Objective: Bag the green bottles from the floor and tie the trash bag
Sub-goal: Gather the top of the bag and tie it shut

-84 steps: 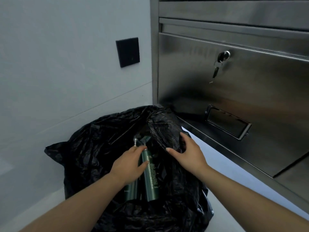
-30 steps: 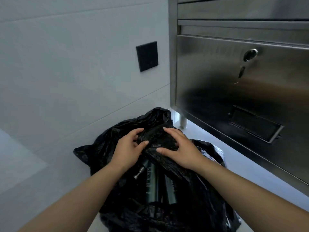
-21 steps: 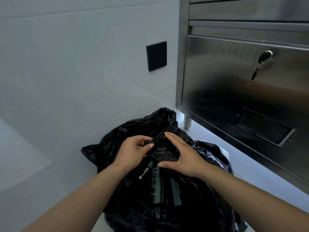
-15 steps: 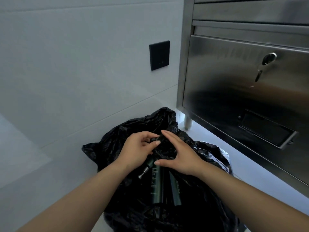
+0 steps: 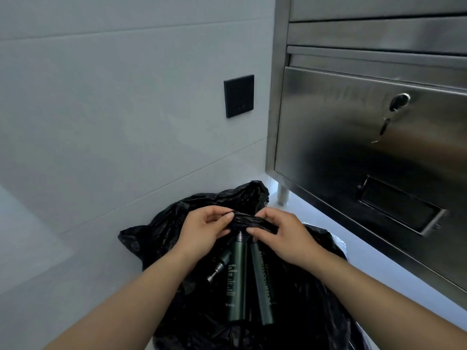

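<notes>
A black trash bag [image 5: 161, 233] sits on the floor against the wall. Inside its opening lie dark green bottles: one with white lettering [image 5: 236, 279], a second beside it [image 5: 262, 286], and a smaller one with a metal tip [image 5: 219, 266] partly hidden. My left hand [image 5: 204, 233] and my right hand [image 5: 280, 236] both pinch a twisted strip of the bag's rim [image 5: 249, 221], stretched between them just above the bottle tops.
A stainless steel cabinet [image 5: 341, 137] with a key in its lock [image 5: 399, 102] and a recessed handle [image 5: 399, 205] stands close on the right, on a short leg [image 5: 283, 195]. The tiled wall on the left carries a black switch plate [image 5: 238, 96].
My hands have gathered the bag's rim together over the bottles and drawn it into a twisted strip. They have moved slightly apart along it.
</notes>
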Tool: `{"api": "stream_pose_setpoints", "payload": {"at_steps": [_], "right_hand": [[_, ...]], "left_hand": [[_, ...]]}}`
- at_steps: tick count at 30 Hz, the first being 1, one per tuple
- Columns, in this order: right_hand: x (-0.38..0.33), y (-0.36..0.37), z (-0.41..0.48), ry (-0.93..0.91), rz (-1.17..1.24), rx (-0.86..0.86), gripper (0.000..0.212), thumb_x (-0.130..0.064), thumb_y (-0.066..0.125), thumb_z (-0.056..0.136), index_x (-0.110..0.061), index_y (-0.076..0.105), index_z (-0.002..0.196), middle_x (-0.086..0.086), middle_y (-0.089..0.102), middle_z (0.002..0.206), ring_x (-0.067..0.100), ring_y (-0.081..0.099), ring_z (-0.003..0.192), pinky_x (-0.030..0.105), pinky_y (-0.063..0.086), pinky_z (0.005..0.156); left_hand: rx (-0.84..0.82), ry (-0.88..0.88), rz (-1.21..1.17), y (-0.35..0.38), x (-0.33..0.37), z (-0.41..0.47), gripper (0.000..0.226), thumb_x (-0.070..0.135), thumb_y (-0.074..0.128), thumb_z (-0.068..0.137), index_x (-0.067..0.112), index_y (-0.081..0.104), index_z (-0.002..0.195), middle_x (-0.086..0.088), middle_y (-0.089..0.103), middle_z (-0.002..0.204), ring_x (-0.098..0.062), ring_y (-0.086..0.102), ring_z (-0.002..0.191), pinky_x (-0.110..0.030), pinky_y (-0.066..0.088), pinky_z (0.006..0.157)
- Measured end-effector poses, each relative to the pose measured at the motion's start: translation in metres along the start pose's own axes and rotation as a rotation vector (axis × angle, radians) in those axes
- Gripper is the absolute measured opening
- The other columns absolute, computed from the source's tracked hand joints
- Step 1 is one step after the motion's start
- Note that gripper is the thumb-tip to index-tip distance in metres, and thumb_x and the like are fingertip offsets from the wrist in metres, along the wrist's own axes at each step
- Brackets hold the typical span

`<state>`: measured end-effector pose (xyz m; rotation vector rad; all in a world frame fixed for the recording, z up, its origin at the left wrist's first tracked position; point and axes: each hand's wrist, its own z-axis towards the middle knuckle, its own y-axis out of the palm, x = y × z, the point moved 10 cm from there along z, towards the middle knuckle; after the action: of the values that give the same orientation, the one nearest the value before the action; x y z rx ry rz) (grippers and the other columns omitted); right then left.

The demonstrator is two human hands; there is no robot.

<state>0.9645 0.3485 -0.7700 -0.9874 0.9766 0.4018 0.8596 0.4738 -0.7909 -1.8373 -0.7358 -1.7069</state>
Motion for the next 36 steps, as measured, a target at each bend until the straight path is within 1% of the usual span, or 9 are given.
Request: {"api": "stream_pose_setpoints", "payload": {"at_steps": [2, 5, 10, 13, 15, 23, 28, 32, 36], "right_hand": [[-0.002, -0.014, -0.001, 0.002, 0.064, 0.032, 0.015, -0.03, 0.071, 0.08, -0.032, 0.059, 0.088, -0.018, 0.069, 0.074, 0.003, 0.064, 0.07, 0.022, 0.049, 0.072], [-0.008, -0.029, -0.001, -0.016, 0.156, 0.088, 0.03, -0.025, 0.073, 0.079, -0.031, 0.06, 0.106, -0.021, 0.068, 0.075, -0.004, 0.063, 0.072, 0.009, 0.044, 0.071], [-0.001, -0.029, -0.002, 0.037, 0.109, 0.093, 0.036, -0.029, 0.071, 0.081, -0.031, 0.061, 0.115, -0.013, 0.069, 0.101, -0.004, 0.062, 0.096, 0.01, 0.044, 0.086], [-0.005, -0.022, 0.016, 0.075, 0.038, 0.032, 0.025, -0.028, 0.07, 0.082, -0.027, 0.066, 0.107, -0.018, 0.067, 0.09, -0.007, 0.061, 0.087, 0.005, 0.042, 0.078], [-0.008, -0.012, 0.03, 0.095, 0.036, 0.004, 0.019, -0.027, 0.069, 0.083, -0.026, 0.067, 0.101, -0.019, 0.065, 0.081, -0.003, 0.061, 0.08, 0.009, 0.043, 0.075], [0.024, 0.023, 0.005, 0.141, 0.192, 0.09, 0.011, -0.021, 0.07, 0.082, -0.028, 0.07, 0.09, -0.011, 0.071, 0.09, 0.004, 0.066, 0.086, 0.025, 0.049, 0.089], [0.037, 0.021, -0.002, 0.152, 0.179, 0.135, 0.01, -0.022, 0.07, 0.081, -0.029, 0.07, 0.087, -0.015, 0.071, 0.089, -0.004, 0.064, 0.09, 0.02, 0.048, 0.088], [0.032, 0.046, -0.004, 0.127, 0.151, 0.062, 0.011, -0.022, 0.071, 0.081, -0.031, 0.069, 0.087, -0.017, 0.071, 0.091, -0.007, 0.062, 0.092, 0.012, 0.044, 0.085], [0.02, 0.06, 0.005, 0.09, 0.167, 0.035, 0.011, -0.022, 0.07, 0.081, -0.031, 0.069, 0.088, -0.017, 0.07, 0.092, -0.009, 0.061, 0.092, 0.003, 0.04, 0.081]], "left_hand": [[0.001, -0.007, -0.041, 0.009, -0.002, 0.004, 0.014, 0.008, 0.067, 0.083, 0.02, 0.072, 0.077, 0.001, 0.072, 0.072, -0.003, 0.068, 0.068, -0.013, 0.051, 0.058], [-0.018, -0.018, -0.076, 0.023, -0.005, 0.007, 0.013, 0.007, 0.068, 0.082, 0.019, 0.071, 0.078, 0.002, 0.072, 0.071, -0.003, 0.068, 0.066, -0.013, 0.051, 0.058], [-0.023, -0.029, -0.079, 0.028, -0.01, 0.008, 0.014, 0.006, 0.067, 0.082, 0.018, 0.07, 0.077, 0.003, 0.071, 0.066, -0.004, 0.067, 0.063, -0.014, 0.051, 0.057], [0.009, -0.039, -0.09, 0.016, -0.012, 0.009, 0.016, 0.002, 0.065, 0.083, 0.017, 0.068, 0.077, 0.001, 0.069, 0.065, -0.006, 0.067, 0.058, -0.014, 0.052, 0.055], [0.049, -0.035, -0.066, 0.004, -0.011, 0.01, 0.016, 0.002, 0.064, 0.084, 0.016, 0.067, 0.079, -0.002, 0.067, 0.067, -0.005, 0.066, 0.056, -0.014, 0.052, 0.054], [0.015, -0.077, 0.194, -0.034, -0.022, 0.002, 0.009, 0.016, 0.068, 0.084, 0.024, 0.069, 0.086, 0.005, 0.07, 0.084, -0.005, 0.065, 0.075, -0.016, 0.051, 0.057], [0.037, 0.012, 0.369, -0.056, -0.017, 0.002, 0.012, 0.015, 0.07, 0.082, 0.027, 0.068, 0.085, 0.004, 0.07, 0.084, -0.005, 0.063, 0.07, -0.014, 0.049, 0.063], [-0.036, 0.037, 0.494, -0.053, -0.027, -0.005, 0.012, 0.016, 0.071, 0.081, 0.026, 0.067, 0.087, 0.0, 0.07, 0.088, -0.011, 0.064, 0.073, -0.01, 0.047, 0.067], [-0.015, 0.19, 0.694, -0.061, -0.004, -0.009, 0.01, 0.025, 0.069, 0.082, 0.031, 0.066, 0.089, 0.01, 0.069, 0.088, 0.0, 0.063, 0.078, -0.008, 0.044, 0.07]]}}
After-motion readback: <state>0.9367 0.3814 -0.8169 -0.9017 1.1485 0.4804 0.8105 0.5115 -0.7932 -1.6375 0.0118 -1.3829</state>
